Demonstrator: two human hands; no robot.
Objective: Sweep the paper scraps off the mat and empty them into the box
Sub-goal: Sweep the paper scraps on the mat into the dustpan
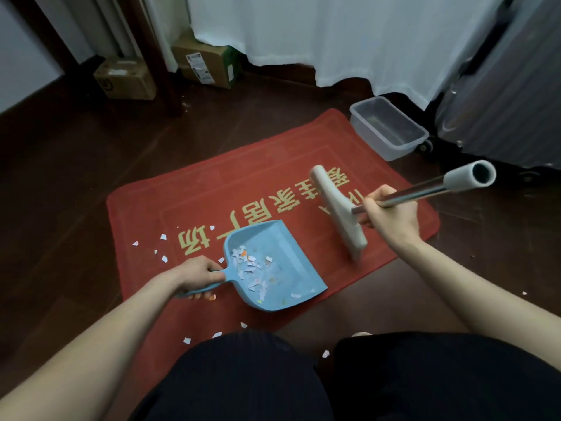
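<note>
A red mat (194, 192) with gold characters lies on the dark wood floor. My left hand (198, 276) grips the handle of a blue dustpan (291, 256), which sits over the mat's near half with several paper scraps (252, 268) in it. My right hand (391, 214) grips the metal handle of a broom (425, 191); its pale head (340, 211) is over the mat to the right of the pan. Loose scraps (164, 258) lie at the mat's left end and near my knees (186, 340). A clear plastic box (364, 123) stands at the mat's far right corner.
Cardboard boxes (126, 77) stand against the back left wall beside a dark wooden post (170, 86). A white cloth (334, 34) hangs at the back. A grey wheeled suitcase (498, 101) stands behind the plastic box. My legs in black fill the bottom of the view.
</note>
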